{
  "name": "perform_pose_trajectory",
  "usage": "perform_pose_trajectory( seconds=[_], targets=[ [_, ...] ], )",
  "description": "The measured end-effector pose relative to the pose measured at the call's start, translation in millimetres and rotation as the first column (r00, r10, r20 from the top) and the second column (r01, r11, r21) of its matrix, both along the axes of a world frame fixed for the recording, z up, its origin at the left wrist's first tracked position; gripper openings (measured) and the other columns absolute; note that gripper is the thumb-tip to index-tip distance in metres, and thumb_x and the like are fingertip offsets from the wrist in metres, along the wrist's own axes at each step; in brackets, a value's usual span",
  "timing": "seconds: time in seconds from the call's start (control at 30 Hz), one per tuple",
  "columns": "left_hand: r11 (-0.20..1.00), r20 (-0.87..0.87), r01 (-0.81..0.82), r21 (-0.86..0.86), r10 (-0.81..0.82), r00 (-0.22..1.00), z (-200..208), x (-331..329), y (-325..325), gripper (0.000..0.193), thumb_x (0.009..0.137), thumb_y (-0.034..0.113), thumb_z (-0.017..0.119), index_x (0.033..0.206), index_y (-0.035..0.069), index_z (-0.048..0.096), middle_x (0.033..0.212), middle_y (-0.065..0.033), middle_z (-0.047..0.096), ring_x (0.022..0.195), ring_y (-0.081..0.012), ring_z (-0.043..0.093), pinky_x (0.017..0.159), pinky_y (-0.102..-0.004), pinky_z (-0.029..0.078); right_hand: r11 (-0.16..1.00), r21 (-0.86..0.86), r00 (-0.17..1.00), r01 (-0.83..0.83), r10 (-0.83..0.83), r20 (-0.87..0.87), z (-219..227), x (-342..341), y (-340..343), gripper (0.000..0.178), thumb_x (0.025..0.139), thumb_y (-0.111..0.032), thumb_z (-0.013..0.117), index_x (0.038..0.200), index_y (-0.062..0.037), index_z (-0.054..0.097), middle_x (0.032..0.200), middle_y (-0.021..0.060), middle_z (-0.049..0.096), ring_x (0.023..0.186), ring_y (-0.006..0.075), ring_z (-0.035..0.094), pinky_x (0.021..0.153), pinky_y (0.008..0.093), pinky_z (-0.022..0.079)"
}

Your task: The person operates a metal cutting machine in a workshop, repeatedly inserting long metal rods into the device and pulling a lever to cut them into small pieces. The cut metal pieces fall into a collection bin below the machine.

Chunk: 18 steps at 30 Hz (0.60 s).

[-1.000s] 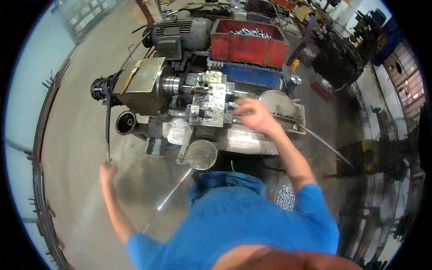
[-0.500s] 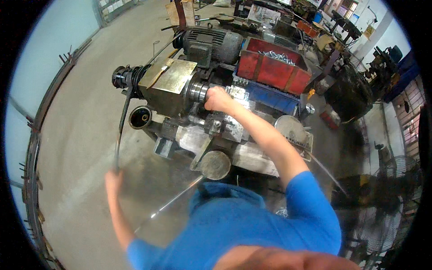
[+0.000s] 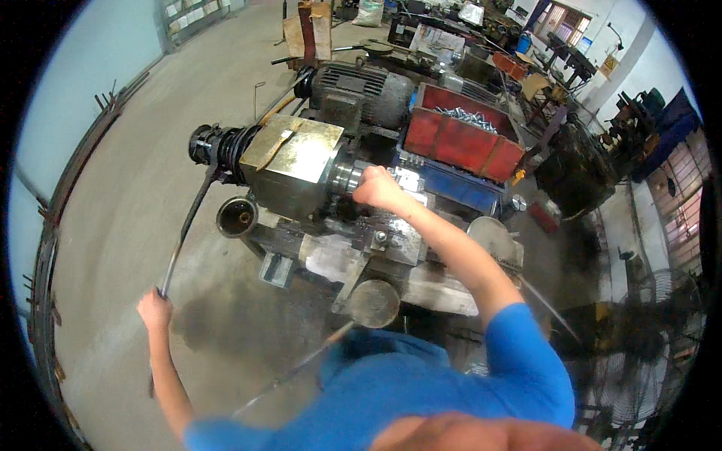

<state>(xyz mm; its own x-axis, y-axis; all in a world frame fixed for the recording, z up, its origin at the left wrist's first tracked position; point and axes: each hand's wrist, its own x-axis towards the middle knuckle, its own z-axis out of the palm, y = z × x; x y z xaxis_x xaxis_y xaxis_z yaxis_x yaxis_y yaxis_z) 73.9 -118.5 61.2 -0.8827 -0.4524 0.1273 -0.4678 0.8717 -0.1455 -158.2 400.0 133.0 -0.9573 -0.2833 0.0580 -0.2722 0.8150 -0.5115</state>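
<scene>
My left hand is closed round the lower part of a long metal lever, whose upper end meets the black ribbed collar at the left end of a lathe-like machine. My right hand is closed at the front of the bright steel spindle nose; whatever its fingers hold is hidden behind them. Between the two stands the greasy headstock, with a metal plate on top and a wooden-handled brush lying across it. Below my right forearm is the cross slide with its bolt.
Behind the headstock sits a ribbed electric motor. A red metal bin of small metal parts stands over a blue tray. Round handwheels and a long rod handle stick out near my body. A dark fan is at right.
My left hand has swung the lever's lower end to the left. My right hand stays at the spindle nose. The whole view has shifted slightly.
</scene>
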Motion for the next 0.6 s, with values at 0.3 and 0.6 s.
perform_pose_trajectory(
  seconds=[0.3,0.6],
  targets=[
    [0.988,-0.067,-0.027,0.152,0.038,0.997,-18.5,-35.6,-32.3,0.03,0.072,0.012,0.056,0.101,0.007,0.06,0.081,-0.0146,0.063,0.08,-0.0341,0.06,0.073,-0.0432,0.047,0.995,-0.02,0.983,-0.094,0.09,-0.163,22.5,21.1,16.1,0.021,0.054,-0.014,0.058,0.068,-0.0012,0.066,0.081,0.0194,0.061,0.079,0.0342,0.06,0.073,0.0376,0.048],
    [0.664,-0.135,0.198,0.721,-0.145,0.98,-193.6,-93.0,147.6,0.042,0.071,0.033,0.064,0.1,0.003,0.059,0.083,-0.0207,0.062,0.078,-0.0366,0.06,0.071,-0.0411,0.048,0.999,-0.002,0.94,-0.042,0.039,-0.338,40.9,106.4,159.3,0.028,0.058,-0.019,0.059,0.08,-0.0036,0.065,0.104,0.0136,0.058,0.098,0.0315,0.054,0.085,0.0357,0.044]
  ],
)
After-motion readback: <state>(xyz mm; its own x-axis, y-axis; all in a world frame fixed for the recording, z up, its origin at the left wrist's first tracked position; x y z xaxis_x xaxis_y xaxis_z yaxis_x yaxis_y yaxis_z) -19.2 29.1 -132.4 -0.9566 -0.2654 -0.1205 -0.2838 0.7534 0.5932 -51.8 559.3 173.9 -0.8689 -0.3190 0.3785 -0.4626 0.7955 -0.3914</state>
